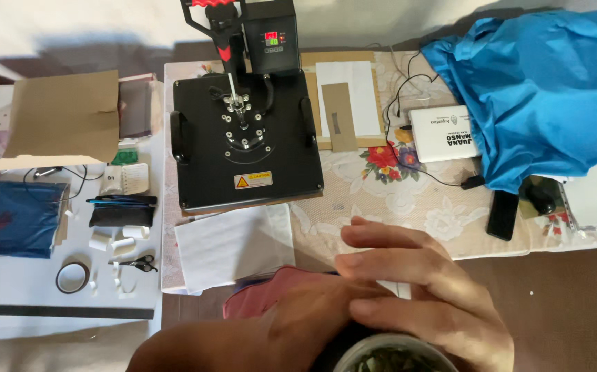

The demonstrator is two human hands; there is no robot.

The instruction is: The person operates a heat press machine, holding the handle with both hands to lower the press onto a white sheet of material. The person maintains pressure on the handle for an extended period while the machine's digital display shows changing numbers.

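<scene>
A: Head view: both hands low centre of frame, stacked close to the lens. Right hand point(422, 289) lies on top, fingers point(388, 238) straight and lightly fanned, holding nothing I can see. Left hand point(312, 310) sits under it; grip hidden, can't tell.

B: What are they over?

A: Round cup point(393, 353) at the bottom edge, greenish bits inside. Right hand's lowest finger touches or nearly touches its rim. Pink cloth point(260, 293) just left of the hands.

B: Rest of the table?

A: Black heat press point(243, 138) upper centre, plate shut, red handle up. White sheet point(233, 244) below it, between press and hands. Blue fabric point(540, 89) heaped upper right, white box point(444, 133) at its left edge, black phone point(502, 213) below that.

B: Left side?

A: Cardboard point(64, 117) upper left, folded blue garment point(12, 217) at the left edge, tape roll point(72, 277) and scissors point(138, 262) lower left, well apart from the hands.
</scene>
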